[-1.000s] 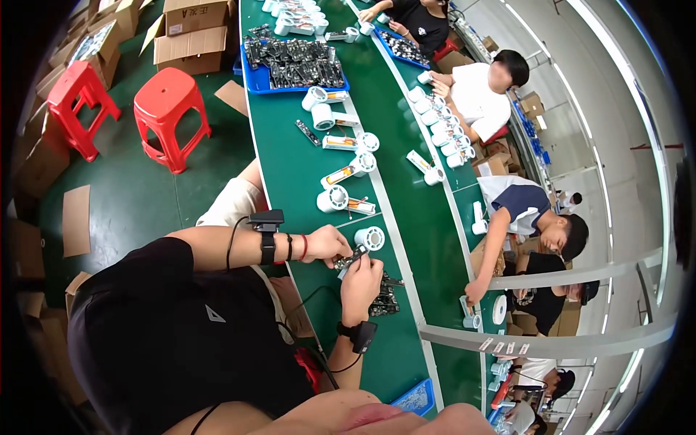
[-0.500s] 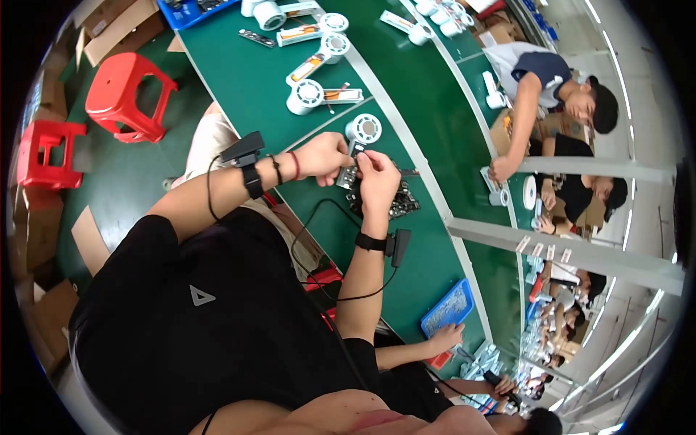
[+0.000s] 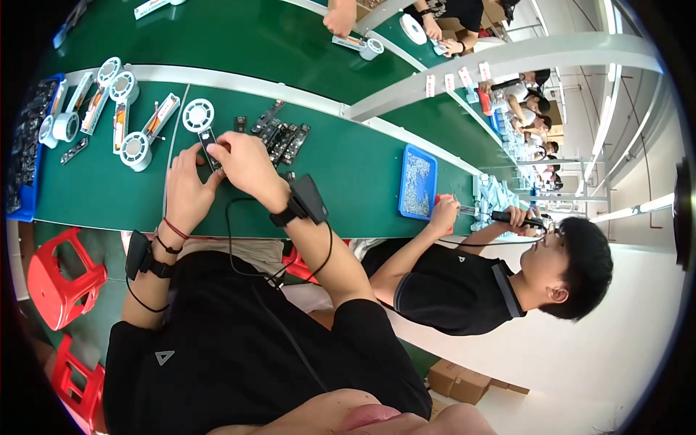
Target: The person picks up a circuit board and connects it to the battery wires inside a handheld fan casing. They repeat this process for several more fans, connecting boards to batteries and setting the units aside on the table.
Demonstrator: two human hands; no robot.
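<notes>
A small handheld fan (image 3: 199, 114) with a white round spoked head lies on the green bench, its handle toward me. My left hand (image 3: 190, 190) is closed around the handle's near end. At the handle, my right hand (image 3: 246, 161) has its fingers pressed on a dark circuit board (image 3: 208, 138) that lies along it; the fingertips are partly hidden. Just right of my hands is a loose pile of dark circuit boards (image 3: 286, 138). Further left stand several white fan bodies, among them an open one (image 3: 135, 148) with wires and an orange-labelled part.
At the left end is a blue bin (image 3: 29, 170) of dark boards. A blue tray (image 3: 418, 181) of small metal parts sits to the right, beside a co-worker (image 3: 464, 286) holding a tool. Red stools (image 3: 65, 279) stand at lower left. A metal rail (image 3: 290, 88) runs behind the bench.
The view has swung to the right, so the bench and fans sit further left and the co-worker on my right shows more fully. Both hands are still at the same fan.
</notes>
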